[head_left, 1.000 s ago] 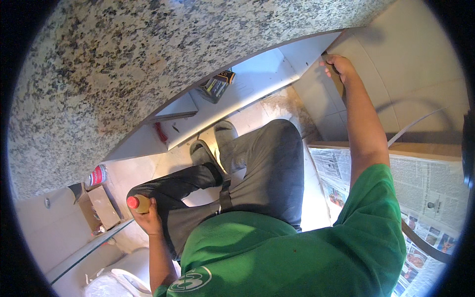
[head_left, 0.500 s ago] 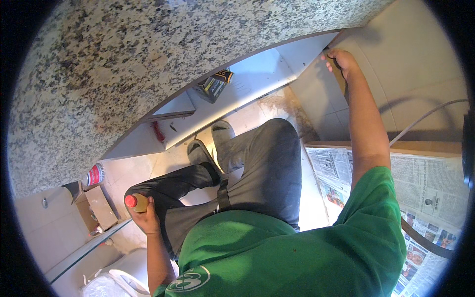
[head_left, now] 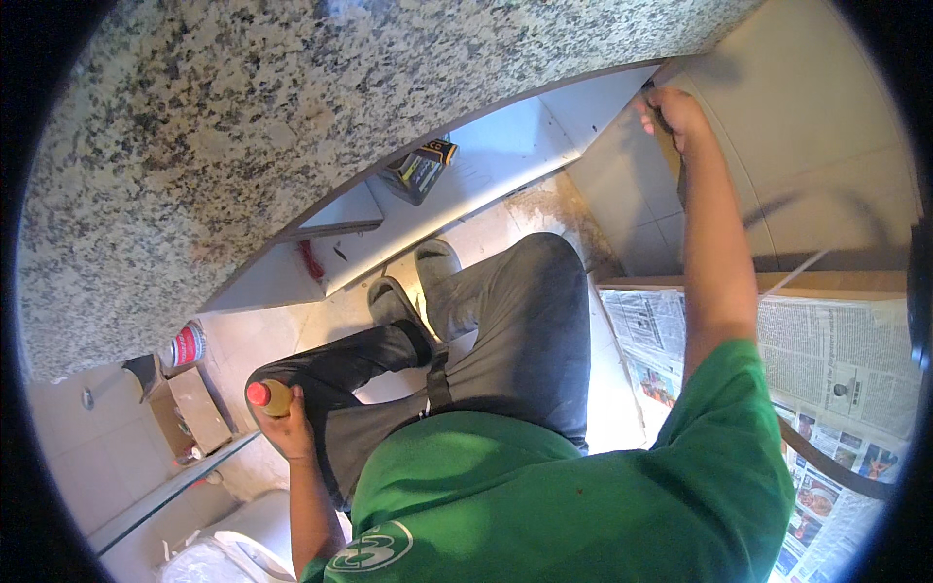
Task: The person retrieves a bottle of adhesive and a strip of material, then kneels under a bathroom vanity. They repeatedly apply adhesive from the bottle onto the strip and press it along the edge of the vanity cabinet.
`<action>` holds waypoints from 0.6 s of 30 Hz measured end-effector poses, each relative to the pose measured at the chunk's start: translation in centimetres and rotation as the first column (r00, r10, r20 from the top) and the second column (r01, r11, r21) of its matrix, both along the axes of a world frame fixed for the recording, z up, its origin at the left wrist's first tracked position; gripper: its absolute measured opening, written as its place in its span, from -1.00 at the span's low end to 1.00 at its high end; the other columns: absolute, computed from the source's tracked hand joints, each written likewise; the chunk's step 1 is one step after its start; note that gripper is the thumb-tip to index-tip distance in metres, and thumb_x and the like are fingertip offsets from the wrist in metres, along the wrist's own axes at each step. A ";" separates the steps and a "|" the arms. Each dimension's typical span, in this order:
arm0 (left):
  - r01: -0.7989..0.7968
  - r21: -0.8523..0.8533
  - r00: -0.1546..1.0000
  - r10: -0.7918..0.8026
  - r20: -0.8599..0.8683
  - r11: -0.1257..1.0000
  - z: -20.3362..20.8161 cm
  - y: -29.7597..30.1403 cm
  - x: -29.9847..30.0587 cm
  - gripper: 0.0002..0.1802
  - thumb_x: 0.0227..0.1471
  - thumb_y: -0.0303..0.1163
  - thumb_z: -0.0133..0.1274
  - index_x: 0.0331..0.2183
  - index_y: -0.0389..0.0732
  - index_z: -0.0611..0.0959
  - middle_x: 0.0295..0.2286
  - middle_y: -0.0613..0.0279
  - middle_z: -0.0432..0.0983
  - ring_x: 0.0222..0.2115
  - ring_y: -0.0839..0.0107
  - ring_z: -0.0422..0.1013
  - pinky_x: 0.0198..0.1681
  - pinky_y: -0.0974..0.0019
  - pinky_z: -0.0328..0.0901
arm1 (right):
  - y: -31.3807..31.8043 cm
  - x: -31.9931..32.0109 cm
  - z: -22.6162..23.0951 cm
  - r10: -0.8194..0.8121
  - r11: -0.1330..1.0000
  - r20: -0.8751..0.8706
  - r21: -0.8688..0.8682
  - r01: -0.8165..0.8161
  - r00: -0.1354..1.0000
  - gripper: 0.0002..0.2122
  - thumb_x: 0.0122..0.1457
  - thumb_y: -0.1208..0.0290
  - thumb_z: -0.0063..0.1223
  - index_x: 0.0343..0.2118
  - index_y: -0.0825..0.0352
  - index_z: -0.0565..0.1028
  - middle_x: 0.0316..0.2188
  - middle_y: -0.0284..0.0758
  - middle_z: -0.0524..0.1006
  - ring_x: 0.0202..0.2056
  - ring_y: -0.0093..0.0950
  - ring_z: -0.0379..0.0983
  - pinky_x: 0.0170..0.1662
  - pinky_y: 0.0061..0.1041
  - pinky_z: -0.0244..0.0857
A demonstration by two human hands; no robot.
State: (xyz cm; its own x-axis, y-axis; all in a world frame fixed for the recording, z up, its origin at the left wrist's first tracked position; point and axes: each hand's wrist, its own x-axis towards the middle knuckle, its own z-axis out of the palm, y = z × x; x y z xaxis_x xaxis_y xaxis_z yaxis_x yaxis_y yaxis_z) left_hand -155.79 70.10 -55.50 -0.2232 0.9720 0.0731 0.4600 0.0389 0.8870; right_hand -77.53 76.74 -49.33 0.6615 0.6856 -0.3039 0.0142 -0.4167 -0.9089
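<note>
My left hand (head_left: 291, 428) is closed round a small yellowish bottle (head_left: 277, 398) with a red cap, held upright above my left thigh. My right arm reaches far out to the right, past the end of the granite counter (head_left: 243, 146). There my right hand (head_left: 677, 115) is closed on a flat tan strip (head_left: 669, 146), whose far part runs back beside my forearm against the tiled wall. What the strip is made of does not show. The fingertips are near the front edge of the white cabinet (head_left: 598, 102) under the counter.
A dark box (head_left: 420, 173) sits in the cabinet, with a red coiled thing (head_left: 311, 260) farther left. At left are a red-and-white can (head_left: 188, 343), a cardboard box (head_left: 199, 403) and a glass edge (head_left: 165, 491). A newspaper-covered panel (head_left: 836, 360) stands at right.
My right hand and the tan strip have shifted slightly up, and the forearm has swung a little to the left. The left hand and bottle stay nearly where they were.
</note>
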 end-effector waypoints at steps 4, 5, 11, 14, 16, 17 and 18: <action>0.023 -0.011 0.999 -0.023 0.024 1.000 0.0 0.0 -0.3 -0.53 0.00 -0.52 0.34 -0.07 -0.24 0.50 -0.23 0.25 0.52 -0.24 0.41 0.47 -0.09 0.36 0.38 | -2.1 -4.1 -2.0 -0.135 0.991 -0.010 0.017 0.135 0.991 -0.82 0.31 0.51 -0.09 -0.16 0.45 0.53 -0.37 -0.20 0.57 -0.53 -0.40 0.49 -0.42 -0.41 0.51; 0.024 -0.021 0.999 -0.024 0.023 0.999 0.2 -0.1 -0.1 -0.53 0.00 -0.52 0.34 -0.06 -0.24 0.50 -0.23 0.25 0.52 -0.24 0.41 0.47 -0.09 0.36 0.38 | -2.0 -5.1 -2.5 -0.155 0.988 -0.059 -0.008 0.155 0.986 -0.82 0.34 0.49 -0.10 -0.09 0.41 0.49 -0.33 -0.19 0.57 -0.50 -0.40 0.49 -0.38 -0.39 0.55; 0.014 -0.022 0.999 -0.015 -0.049 1.000 0.0 -0.3 -0.8 -0.52 0.01 -0.52 0.33 -0.05 -0.25 0.49 -0.20 0.24 0.51 -0.20 0.39 0.47 -0.05 0.32 0.38 | -0.4 -3.9 -7.7 -0.302 0.900 -0.520 0.120 0.419 0.799 -0.76 0.37 0.48 -0.15 0.04 0.43 0.36 -0.17 -0.06 0.49 -0.32 -0.27 0.48 -0.27 -0.18 0.57; 0.029 -0.033 1.000 -0.029 -0.002 0.999 0.3 0.1 0.1 -0.52 0.01 -0.52 0.32 -0.04 -0.25 0.48 -0.20 0.23 0.51 -0.20 0.39 0.47 -0.05 0.31 0.38 | 0.4 -2.0 -10.6 -0.268 0.848 -0.638 0.199 0.490 0.722 -0.80 0.37 0.50 -0.13 0.00 0.42 0.34 -0.18 -0.06 0.45 -0.30 -0.25 0.47 -0.23 -0.12 0.55; 0.032 -0.025 0.999 -0.032 -0.018 0.999 0.6 0.1 0.2 -0.52 0.01 -0.52 0.32 -0.04 -0.25 0.48 -0.20 0.23 0.52 -0.21 0.38 0.47 -0.05 0.31 0.38 | 1.6 -2.6 -10.8 -0.243 0.835 -0.677 0.220 0.505 0.695 -0.82 0.36 0.53 -0.10 -0.02 0.40 0.34 -0.20 -0.08 0.43 -0.30 -0.26 0.45 -0.22 -0.11 0.54; 0.037 -0.017 0.999 -0.038 -0.034 0.999 0.4 0.0 -0.1 -0.52 0.01 -0.52 0.32 -0.04 -0.25 0.48 -0.20 0.23 0.52 -0.21 0.39 0.47 -0.05 0.31 0.38 | 2.3 -3.0 -10.9 -0.231 0.826 -0.695 0.229 0.514 0.681 -0.83 0.35 0.54 -0.08 -0.04 0.39 0.34 -0.21 -0.10 0.42 -0.30 -0.26 0.44 -0.21 -0.10 0.53; 0.045 -0.010 0.998 -0.045 -0.051 0.999 0.3 0.0 -0.2 -0.52 0.01 -0.53 0.32 -0.05 -0.25 0.48 -0.20 0.23 0.52 -0.21 0.39 0.47 -0.05 0.31 0.38 | 2.7 -3.2 -10.9 -0.207 0.812 -0.700 0.267 0.519 0.684 -0.83 0.35 0.55 -0.06 -0.04 0.39 0.34 -0.23 -0.12 0.41 -0.32 -0.27 0.43 -0.21 -0.10 0.53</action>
State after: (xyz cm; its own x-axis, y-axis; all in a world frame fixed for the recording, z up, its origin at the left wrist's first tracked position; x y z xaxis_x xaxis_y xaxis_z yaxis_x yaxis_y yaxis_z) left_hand -155.95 70.14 -55.19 -0.1754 0.9816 0.0750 0.5060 0.0245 0.8622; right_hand -80.71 79.42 -60.24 0.6524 0.5858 -0.4809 -0.6727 0.1553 -0.7235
